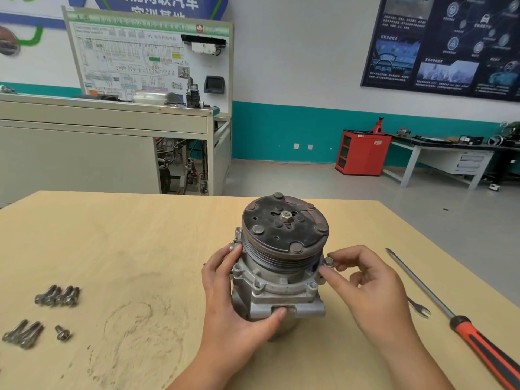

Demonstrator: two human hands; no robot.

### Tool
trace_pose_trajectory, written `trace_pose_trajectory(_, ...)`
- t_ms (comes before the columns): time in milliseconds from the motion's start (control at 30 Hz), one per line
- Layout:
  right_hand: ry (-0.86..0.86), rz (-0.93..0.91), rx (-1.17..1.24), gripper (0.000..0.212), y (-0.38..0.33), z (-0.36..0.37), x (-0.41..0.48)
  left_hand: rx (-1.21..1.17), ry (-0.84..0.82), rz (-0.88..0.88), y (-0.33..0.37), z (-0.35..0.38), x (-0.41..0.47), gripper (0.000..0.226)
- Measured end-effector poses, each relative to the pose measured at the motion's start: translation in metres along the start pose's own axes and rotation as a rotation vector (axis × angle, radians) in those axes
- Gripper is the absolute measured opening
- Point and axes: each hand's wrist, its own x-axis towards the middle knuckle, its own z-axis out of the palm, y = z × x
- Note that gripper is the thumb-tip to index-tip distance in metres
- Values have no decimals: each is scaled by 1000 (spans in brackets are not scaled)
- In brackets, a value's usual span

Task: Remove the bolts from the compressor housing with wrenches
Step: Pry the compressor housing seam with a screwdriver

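My left hand point(228, 302), fingers point(233, 253) clasping the compressor point(281, 280) on the bench point(140, 235), my right hand point(371, 288), fingers pinching its bolt point(328, 261), wrench point(419, 308) nearby.

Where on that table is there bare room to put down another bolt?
Widest bare patch: table between the loose bolts and the compressor. Also free: the far strip behind both. Crowded: beside the right hand, pinching a housing bolt, where wrench and screwdriver lie.

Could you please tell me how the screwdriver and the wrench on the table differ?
The long screwdriver with an orange-and-black handle is far longer than the small silver open-ended wrench. The screwdriver has a coloured grip; the wrench is bare metal, partly hidden behind the right hand. Both lie on the wooden table.
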Motion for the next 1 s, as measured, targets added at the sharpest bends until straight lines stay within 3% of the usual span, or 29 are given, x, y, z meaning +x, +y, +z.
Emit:
trace_pose_trajectory(233,-80,68,228,28,2,0,1,25,10,18,0,0,1,94)
trace_pose_trajectory(367,-52,47,141,24,4,5,5,35,0,20,-2,-2,1,94)
trace_pose_trajectory(533,-73,37,264,24,6,0,1,29,0,-2,-3,-3,0,91)
trace_pose_trajectory(667,16,10,130,26,7,7,1,28,-6,-19,-5,-2,-1,95)
trace_pose_trajectory(800,-55,-31,155,27,8,1,0,32,-8,-56,-7,-2,0,102)
trace_pose_trajectory(1000,17,-77,69,33,5,3,3,48,-26,-87,-8,-3,-2,103)
